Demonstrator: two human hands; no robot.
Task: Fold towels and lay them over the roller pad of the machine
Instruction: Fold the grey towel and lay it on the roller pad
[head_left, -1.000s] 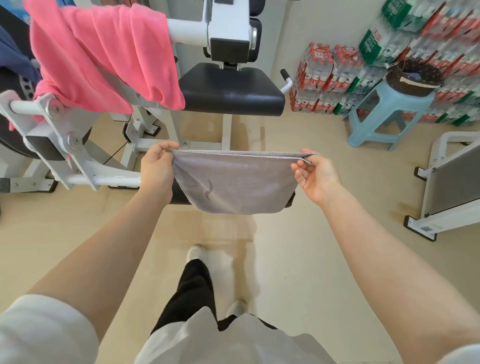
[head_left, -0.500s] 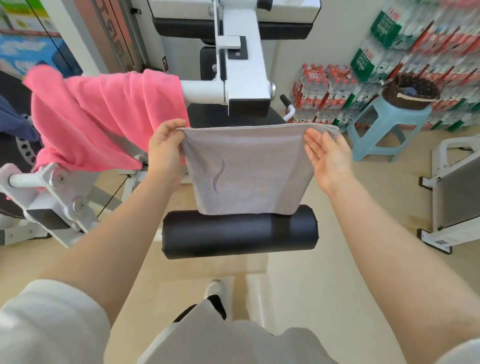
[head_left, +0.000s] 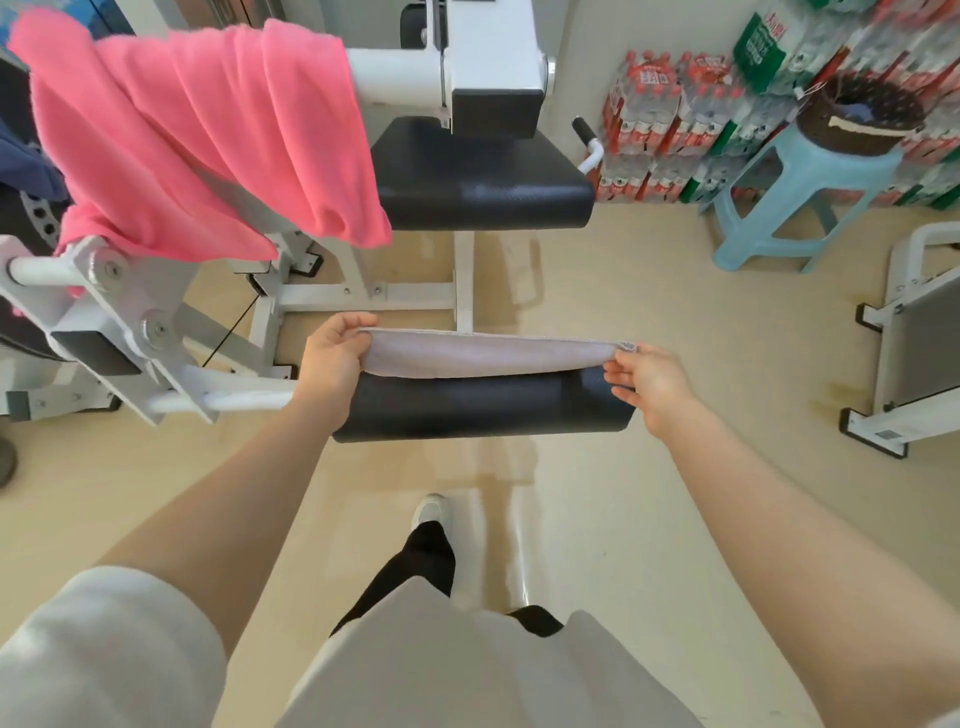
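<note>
A folded grey towel (head_left: 483, 354) stretches between my two hands, lying across the top back of the black roller pad (head_left: 483, 413) of the white machine. My left hand (head_left: 332, 358) grips the towel's left end with curled fingers and thumb. My right hand (head_left: 647, 376) pinches the right end at its corner. Most of the towel hangs behind the pad, out of sight. A pink towel (head_left: 208, 135) is draped over the machine's upper bar at the left.
The machine's black seat (head_left: 483, 182) and white frame (head_left: 363, 296) stand behind the pad. A blue stool (head_left: 779, 192) carrying a dark basket (head_left: 857, 119) stands at the right before stacked water-bottle packs (head_left: 654, 119). Another white machine (head_left: 919, 332) sits at the right edge.
The grey towel, held up in front of the machine before, has come down onto the roller pad. Both hands lowered with it, and the right hand went from flat against the towel to pinching its corner.
</note>
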